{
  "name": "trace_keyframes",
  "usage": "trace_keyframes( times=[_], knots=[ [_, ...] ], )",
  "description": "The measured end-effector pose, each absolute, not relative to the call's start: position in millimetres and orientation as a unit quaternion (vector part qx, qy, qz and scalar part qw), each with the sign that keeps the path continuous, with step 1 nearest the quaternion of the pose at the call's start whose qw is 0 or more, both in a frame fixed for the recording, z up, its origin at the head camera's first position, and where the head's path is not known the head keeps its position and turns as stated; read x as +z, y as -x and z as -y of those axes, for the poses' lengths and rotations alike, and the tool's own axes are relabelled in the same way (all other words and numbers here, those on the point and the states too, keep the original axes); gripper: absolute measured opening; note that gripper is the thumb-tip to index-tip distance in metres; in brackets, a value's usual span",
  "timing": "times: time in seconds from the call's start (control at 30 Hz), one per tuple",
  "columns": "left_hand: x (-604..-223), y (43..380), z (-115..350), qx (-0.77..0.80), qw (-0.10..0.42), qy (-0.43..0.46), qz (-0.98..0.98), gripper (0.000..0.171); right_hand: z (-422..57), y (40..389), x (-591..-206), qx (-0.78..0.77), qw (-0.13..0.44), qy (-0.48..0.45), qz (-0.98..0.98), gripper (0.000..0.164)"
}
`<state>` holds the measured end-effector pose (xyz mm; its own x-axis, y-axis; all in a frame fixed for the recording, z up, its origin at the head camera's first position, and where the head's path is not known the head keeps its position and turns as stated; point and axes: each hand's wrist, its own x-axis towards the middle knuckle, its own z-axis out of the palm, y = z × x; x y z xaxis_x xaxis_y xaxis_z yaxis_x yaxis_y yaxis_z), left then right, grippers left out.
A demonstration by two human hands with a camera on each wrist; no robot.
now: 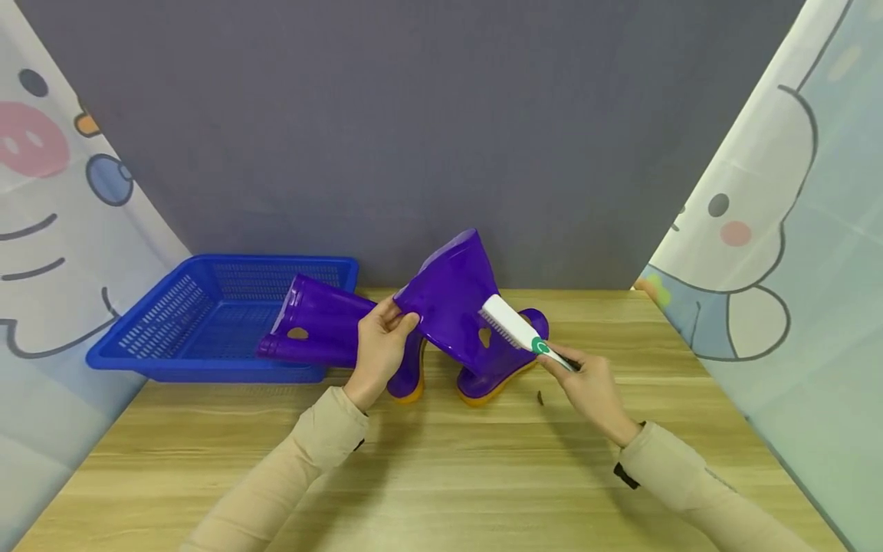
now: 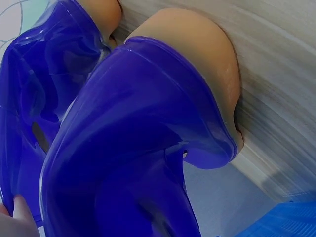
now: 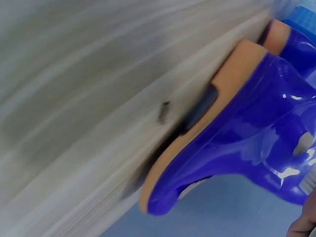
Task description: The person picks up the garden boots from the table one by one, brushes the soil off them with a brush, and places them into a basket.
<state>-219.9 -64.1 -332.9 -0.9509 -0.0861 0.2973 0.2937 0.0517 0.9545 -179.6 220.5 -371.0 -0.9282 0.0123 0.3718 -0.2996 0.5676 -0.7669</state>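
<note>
Two purple rain boots with orange soles stand on the wooden table. My left hand [image 1: 382, 341] pinches the top edge of the right boot [image 1: 451, 295] between thumb and fingers, spreading its shaft. In my right hand [image 1: 586, 387] is a white brush [image 1: 509, 320] with a green mark, gripped by its handle. Its bristles face the right boot's shaft, beside a small oval hole; whether they touch I cannot tell. The other boot [image 1: 324, 318] leans left, partly behind my left hand. In the right wrist view the right boot's orange sole [image 3: 197, 126] shows.
A blue plastic basket [image 1: 131, 349] stands at the back left, with the left boot's shaft over its right side. A small dark bit [image 1: 540, 398] lies on the table [image 1: 483, 475] right of the boots. A grey panel [image 1: 428, 130] rises behind, with printed curtains on both sides.
</note>
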Motion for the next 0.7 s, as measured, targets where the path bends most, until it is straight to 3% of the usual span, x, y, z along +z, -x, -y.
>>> trace_keyframes(
  times=[0.23, 0.7],
  knots=[
    [-331, 218, 66, -0.687, 0.149, 0.075, 0.707, 0.038, -207, 187, -373, 0.447, 0.141, -0.109, 0.876, 0.03],
    [-331, 222, 64, -0.689, 0.15, 0.074, 0.705, 0.038, -222, 176, -383, 0.41, 0.145, -0.126, 0.892, 0.026]
  ],
)
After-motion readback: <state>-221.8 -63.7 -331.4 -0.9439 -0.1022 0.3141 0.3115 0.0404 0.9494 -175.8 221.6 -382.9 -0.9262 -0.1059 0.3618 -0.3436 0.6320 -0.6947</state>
